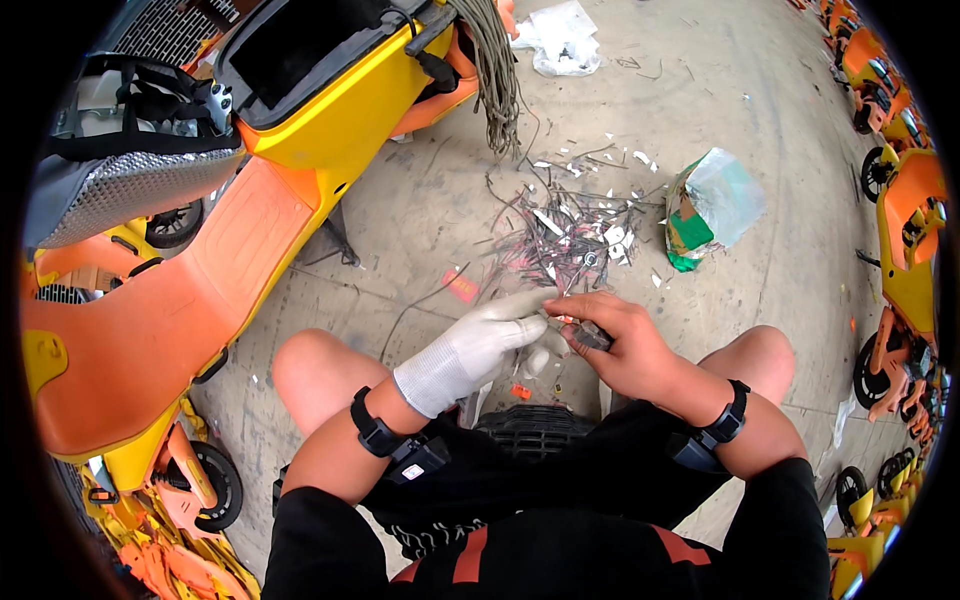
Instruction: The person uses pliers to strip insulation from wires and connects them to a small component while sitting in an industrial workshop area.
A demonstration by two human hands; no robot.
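Note:
My left hand, in a whitish knit glove, reaches inward with thumb and fingers closed together. Its fingertips meet those of my bare right hand, and whatever lies between them is too small to name. Curled fingers of the right hand grip a small dark grey object; its kind does not show. A little orange-red piece is visible beside the fingertips. Just beyond both hands, a heap of cut wires and white scraps covers the floor.
A yellow and orange scooter body stands at the left, a bundle of cables hanging from it. A plastic bag with green parts sits right of the heap. A white bag lies farther off. More scooters line the right.

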